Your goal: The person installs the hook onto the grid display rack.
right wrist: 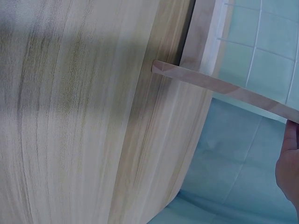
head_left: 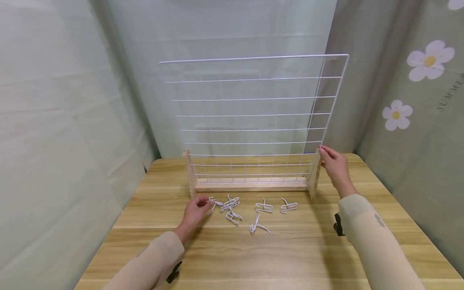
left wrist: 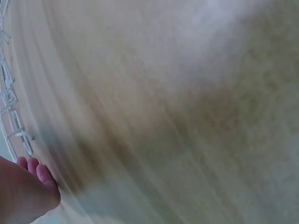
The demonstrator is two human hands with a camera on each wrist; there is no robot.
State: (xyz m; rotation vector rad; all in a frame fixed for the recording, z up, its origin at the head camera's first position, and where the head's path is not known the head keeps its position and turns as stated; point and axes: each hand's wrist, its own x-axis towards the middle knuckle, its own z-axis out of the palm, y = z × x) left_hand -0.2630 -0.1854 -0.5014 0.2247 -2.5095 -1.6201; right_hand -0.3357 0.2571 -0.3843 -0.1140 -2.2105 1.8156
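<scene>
A white wire grid panel (head_left: 253, 98) stands in a wooden base with two side posts. My right hand (head_left: 335, 167) pinches the top of the right wooden post (head_left: 314, 177) where the grid's side wire meets it. In the right wrist view, that hand (right wrist: 288, 163) is at the far end of the post (right wrist: 210, 83). At the front left of the base, my left hand (head_left: 195, 211) pinches the end of a white wire hook (head_left: 214, 203) between thumb and fingers. The left wrist view shows its curled fingers (left wrist: 35, 167) beside the hooks.
Several more white wire hooks lie on the wooden table (head_left: 217, 262): a tangled cluster (head_left: 231, 205), two at the right (head_left: 264, 206), and one nearer the front (head_left: 256, 225). A pale curtain (head_left: 72, 121) surrounds the table, with printed flowers on the right.
</scene>
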